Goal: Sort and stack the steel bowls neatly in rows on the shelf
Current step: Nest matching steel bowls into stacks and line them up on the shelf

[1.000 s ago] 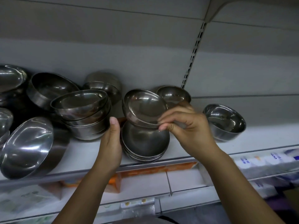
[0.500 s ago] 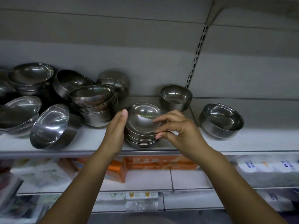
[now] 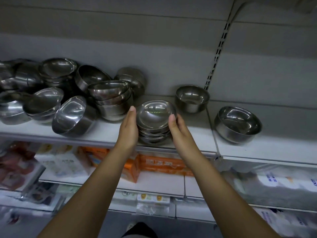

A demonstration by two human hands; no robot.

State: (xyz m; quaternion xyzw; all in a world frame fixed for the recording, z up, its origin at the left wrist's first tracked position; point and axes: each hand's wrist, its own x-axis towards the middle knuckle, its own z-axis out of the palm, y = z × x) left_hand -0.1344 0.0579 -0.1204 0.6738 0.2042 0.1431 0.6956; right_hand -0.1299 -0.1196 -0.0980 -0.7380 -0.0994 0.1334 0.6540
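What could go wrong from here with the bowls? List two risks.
1. The stack sits near the front edge of the shelf; flat pressure from the left hand and right hand could nudge it off.
2. The tilted bowls lean beside the left hand; a bump might tip them.

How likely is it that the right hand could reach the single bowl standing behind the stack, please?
Probably yes. The right hand rests against the side of the stack, and the bowl stands upright just behind it to the right, with only bare shelf between them.
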